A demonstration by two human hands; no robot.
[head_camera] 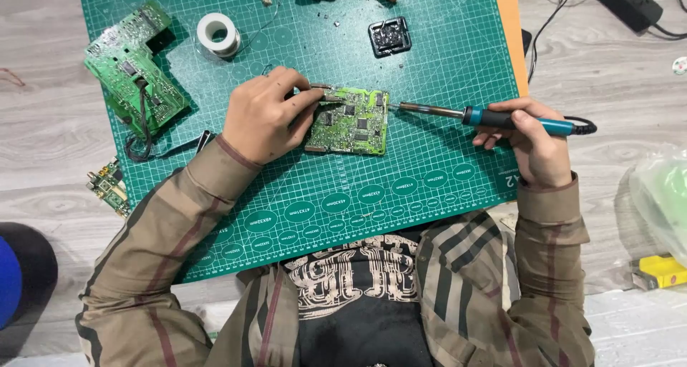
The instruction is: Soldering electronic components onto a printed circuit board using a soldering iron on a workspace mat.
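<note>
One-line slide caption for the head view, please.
Left hand steadies a small green circuit board on a green cutting mat while the right hand holds a blue-handled soldering iron at its edge.

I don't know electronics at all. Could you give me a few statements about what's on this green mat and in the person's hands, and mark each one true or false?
1. The right hand holds a soldering iron with a blue handle. True.
2. The left hand rests on the small circuit board in the middle of the cutting mat. True.
3. The iron's tip points at the solder spool. False: it points at the small board's right edge.
4. The larger circuit board lies on the mat's right side. False: it lies at the left.
</note>
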